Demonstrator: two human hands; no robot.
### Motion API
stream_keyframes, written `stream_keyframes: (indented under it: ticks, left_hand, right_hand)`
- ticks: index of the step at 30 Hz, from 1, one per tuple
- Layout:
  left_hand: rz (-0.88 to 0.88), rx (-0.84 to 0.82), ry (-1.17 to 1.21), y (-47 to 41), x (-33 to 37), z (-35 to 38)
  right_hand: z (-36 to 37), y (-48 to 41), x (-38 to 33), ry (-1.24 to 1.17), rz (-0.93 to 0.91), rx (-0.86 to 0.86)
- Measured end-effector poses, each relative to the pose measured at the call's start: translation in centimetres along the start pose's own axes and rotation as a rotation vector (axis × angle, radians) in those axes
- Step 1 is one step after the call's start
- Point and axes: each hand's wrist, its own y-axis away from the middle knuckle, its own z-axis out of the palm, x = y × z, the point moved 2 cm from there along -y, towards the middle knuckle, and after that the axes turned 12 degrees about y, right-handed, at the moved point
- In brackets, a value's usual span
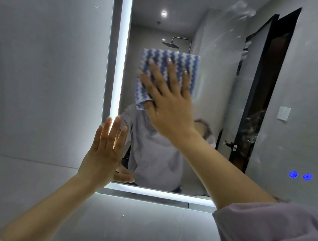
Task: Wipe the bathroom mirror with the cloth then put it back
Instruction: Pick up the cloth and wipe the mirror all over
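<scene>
A blue-and-white wavy-striped cloth (163,62) lies flat against the bathroom mirror (215,66), near its left side. My right hand (167,100) presses the cloth to the glass with straight, spread fingers. My left hand (107,149) rests flat with straight fingers on the mirror's lit left edge, near the lower left corner. Wipe smears show on the glass at the upper right (241,10).
The mirror has a glowing light strip (122,40) down its left side and along its bottom. Two blue touch buttons (300,175) glow at its lower right. Grey wall tiles (38,58) surround it. The glass reflects a shower head, a dark door and a person's shirt.
</scene>
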Motion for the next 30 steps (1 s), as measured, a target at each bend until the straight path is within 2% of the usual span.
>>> stream_keyframes:
  ticks: [4, 10, 22, 30]
  left_hand:
    - [-0.005, -0.011, 0.002, -0.1, -0.1, 0.1]
    - [-0.022, -0.014, 0.002, 0.0, 0.2, -0.2]
    - [-0.015, -0.004, 0.046, 0.0, 0.1, -0.2]
    - [-0.02, -0.025, 0.029, 0.0, 0.0, -0.1]
  right_hand:
    - [-0.1, -0.9, -1.5, -0.016, -0.036, 0.007]
    - [-0.1, -0.7, 0.3, -0.049, -0.071, 0.054]
    - [1.6, 7.1, 11.3, -0.029, 0.347, 0.013]
    - [1.5, 6.3, 9.3, -0.03, 0.495, 0.028]
